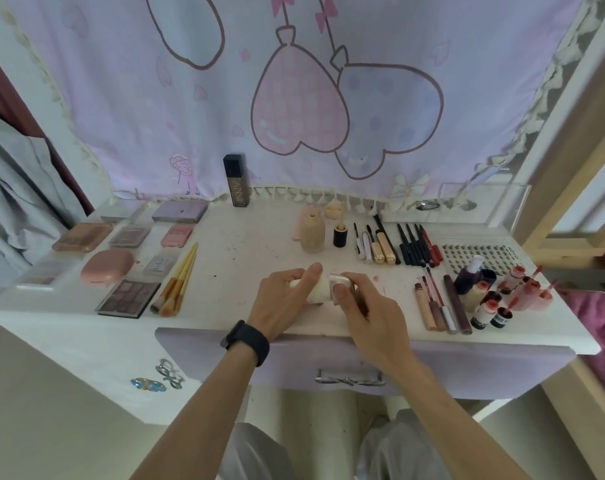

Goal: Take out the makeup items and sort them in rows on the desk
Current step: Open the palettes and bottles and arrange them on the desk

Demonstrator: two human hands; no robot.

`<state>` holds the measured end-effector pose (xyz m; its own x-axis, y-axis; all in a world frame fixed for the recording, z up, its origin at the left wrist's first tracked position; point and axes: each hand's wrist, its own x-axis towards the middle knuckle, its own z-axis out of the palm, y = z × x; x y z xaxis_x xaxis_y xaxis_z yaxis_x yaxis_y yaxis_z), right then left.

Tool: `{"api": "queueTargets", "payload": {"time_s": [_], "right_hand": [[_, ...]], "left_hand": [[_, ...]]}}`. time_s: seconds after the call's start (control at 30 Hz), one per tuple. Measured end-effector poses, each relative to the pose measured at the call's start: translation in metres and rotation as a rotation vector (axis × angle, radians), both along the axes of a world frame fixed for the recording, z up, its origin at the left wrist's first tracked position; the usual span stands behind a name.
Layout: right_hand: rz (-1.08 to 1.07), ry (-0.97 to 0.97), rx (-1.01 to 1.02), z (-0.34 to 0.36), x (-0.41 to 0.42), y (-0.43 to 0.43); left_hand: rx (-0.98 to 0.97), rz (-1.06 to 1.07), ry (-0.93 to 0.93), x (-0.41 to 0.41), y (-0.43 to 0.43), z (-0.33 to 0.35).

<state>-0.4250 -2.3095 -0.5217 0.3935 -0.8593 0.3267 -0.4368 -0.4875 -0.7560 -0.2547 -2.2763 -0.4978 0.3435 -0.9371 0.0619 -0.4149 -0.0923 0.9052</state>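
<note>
Both my hands hold one cream-white bottle (320, 289) lying sideways near the front middle of the white desk (245, 251). My left hand (287, 299) grips its body, thumb over the top. My right hand (363, 306) pinches its white cap end. Makeup lies in rows: eyeshadow palettes (127, 296) and a pink compact (107, 266) on the left, yellow-handled brushes (178, 285) beside them, beige foundation bottles (311, 233) at the back middle, mascaras and pencils (398, 247) further right, lip glosses (439, 304) at the front right.
A tall dark bottle (237, 181) stands at the back against the pink curtain. Small red-capped bottles (508, 292) and a lash tray (481, 258) crowd the right end. The lilac drawer (432, 372) sits below the desk's front edge. A clear acrylic box (484, 199) is at the back right.
</note>
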Motion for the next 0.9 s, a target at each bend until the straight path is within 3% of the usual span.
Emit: {"api": "queueTargets", "payload": {"time_s": [0.23,0.47,0.63,0.9], "right_hand": [[0.047,-0.150,0.123,0.008,-0.005,0.003],[0.056,-0.189,0.175,0.004,-0.008,-0.001],[0.021,-0.181,0.101,0.003,-0.008,-0.005],[0.080,-0.262,0.244,0.010,-0.011,-0.001]], "left_hand": [[0.010,0.027,0.003,-0.001,-0.003,-0.001],[0.004,0.049,-0.008,-0.001,-0.003,-0.004],[0.009,0.082,0.011,-0.003,-0.002,0.000],[0.005,0.084,-0.002,-0.003,-0.004,-0.003]]}}
